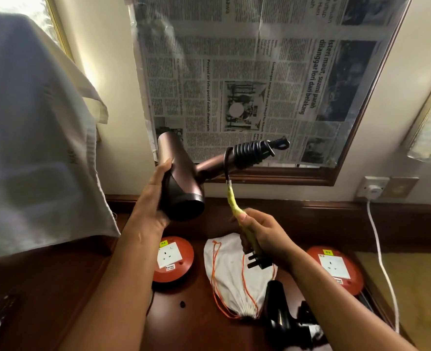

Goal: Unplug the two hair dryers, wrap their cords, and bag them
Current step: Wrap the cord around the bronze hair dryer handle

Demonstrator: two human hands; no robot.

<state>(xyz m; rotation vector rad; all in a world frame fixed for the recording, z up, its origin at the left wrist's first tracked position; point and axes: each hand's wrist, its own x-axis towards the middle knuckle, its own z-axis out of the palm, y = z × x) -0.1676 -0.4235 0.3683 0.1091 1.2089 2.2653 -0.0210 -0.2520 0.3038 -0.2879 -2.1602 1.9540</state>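
Observation:
My left hand (151,198) grips the barrel of a bronze hair dryer (181,173), held up over the wooden desk with its handle pointing right. Black cord (253,151) is coiled several turns around that handle. My right hand (265,236) holds the cord's yellow-taped end (234,202) just above its black plug (256,260), which hangs free. A white drawstring bag (230,269) with orange strings lies flat on the desk below. A second, black hair dryer (279,315) lies at the desk's front right, partly hidden by my right forearm.
Two red round socket reels sit on the desk, one left (173,260) and one right (336,269). A white cable (381,249) runs from a wall socket (372,190) at right. Newspaper covers the mirror (247,72) behind. A pale cloth (32,122) hangs at left.

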